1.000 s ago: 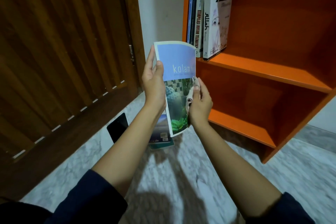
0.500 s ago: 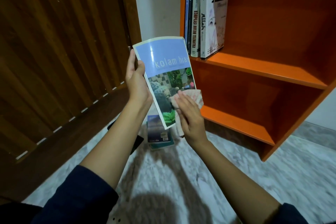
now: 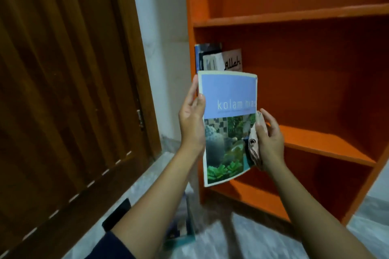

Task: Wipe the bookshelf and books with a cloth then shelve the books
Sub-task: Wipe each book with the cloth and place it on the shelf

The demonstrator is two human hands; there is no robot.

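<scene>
Left hand (image 3: 192,126) fingers clamp kolam book (image 3: 229,99) before orange bookshelf (image 3: 315,141). Right hand (image 3: 271,143) fingers pinch cloth (image 3: 254,145) against book's right edge.

Orange bookshelf (image 3: 294,14), lavender-and-green book (image 3: 228,111), pale striped cloth (image 3: 254,145), brown door (image 3: 63,90)

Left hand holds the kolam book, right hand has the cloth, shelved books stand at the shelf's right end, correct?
Not quite. In the head view the shelved books stand at the left end of the shelf; the rest is right.
</scene>
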